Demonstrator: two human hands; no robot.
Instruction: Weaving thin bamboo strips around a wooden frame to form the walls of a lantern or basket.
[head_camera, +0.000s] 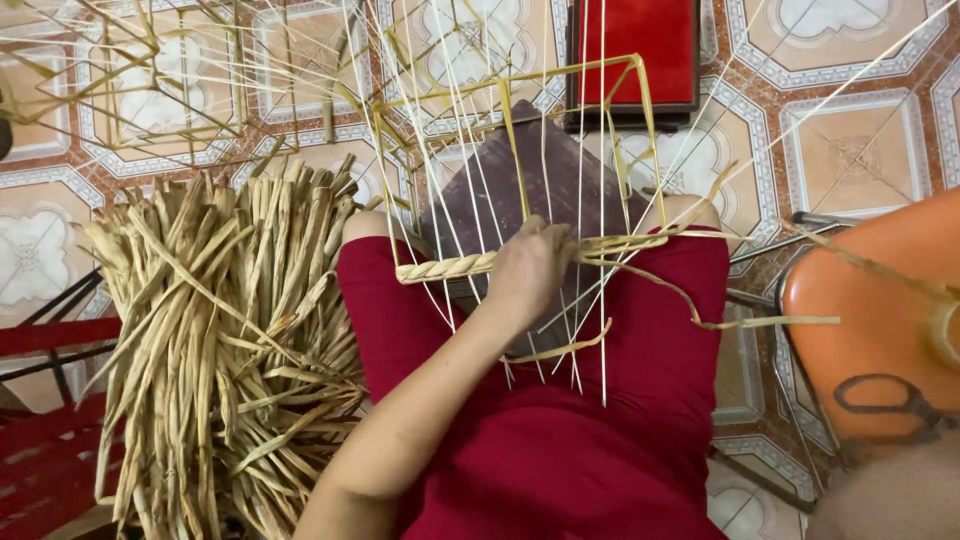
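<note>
The fingers (545, 240) of the left hand (530, 268) are curled shut around a bunch of dried fibre strands (625, 245), gripping them right where they meet the lower bar of a wire frame (575, 85). To the left of the hand, along that same bar, a finished plaited braid (445, 267) of the pale fibre runs to the frame's lower left corner. To the right of the hand, loose strand ends trail off and curl over the person's lap. The right hand does not appear, so its fingers cannot be described.

The wire frame is a yellowish rectangle standing tilted over the person's knees, with many thin pale stakes (580, 330) running from top to bottom through it and hanging below the bar. Behind the frame, a dark purple board (545, 180) rests on the knees. The person wears a deep red garment (570, 440) that fills the lower middle of the view.

On the left, just beside the person's leg, lies a large bundle of dried flat reeds (220, 340), straw coloured. On the right stands an orange plastic chair (875, 320) with a pair of scissors (890, 400) lying on its seat. At the top, a red cushioned stool (638, 50) stands on the patterned tiled floor (850, 150).
</note>
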